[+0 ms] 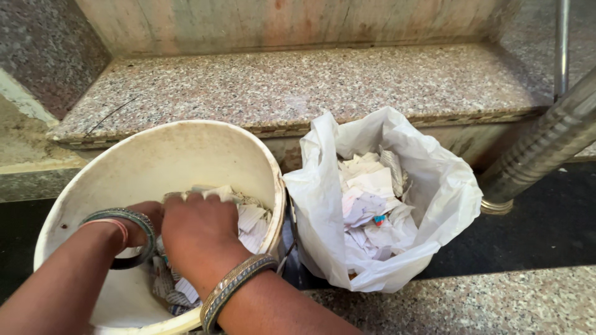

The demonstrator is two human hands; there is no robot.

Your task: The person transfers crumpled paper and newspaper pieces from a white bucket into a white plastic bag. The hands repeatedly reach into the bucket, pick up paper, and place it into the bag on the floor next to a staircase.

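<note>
Right hand (pixel 198 232), back uppermost and wrist bent downward, reaches into a round cream-white plastic bucket (pixel 180 149); its fingers curl over a wad of torn white paper scraps (pixel 248 220) heaped against the bucket's right-hand inner wall, and the grip appears closed on the paper, though the fingertips are hidden. A banded metal bangle (pixel 233 286) circles the right wrist. Left hand (pixel 146 217) lies just beside and partly behind the right hand, deeper in the bucket; only its back and wrist show, so whether it grasps anything cannot be told. The left wrist carries a dark green bangle (pixel 133 239) and a thin pink one (pixel 115 226). Both forearms enter from the lower edge of the view and converge, so the hands sit close together. Further scraps lie at the bucket's bottom beneath the right wrist. Immediately right of the bucket, touching its rim, stands an open white plastic bag (pixel 434 192) filled with similar crumpled paper (pixel 372 205). Behind both runs a speckled pink granite step (pixel 298 87); a ribbed metal pipe (pixel 546 146) slants down at the far right.
</note>
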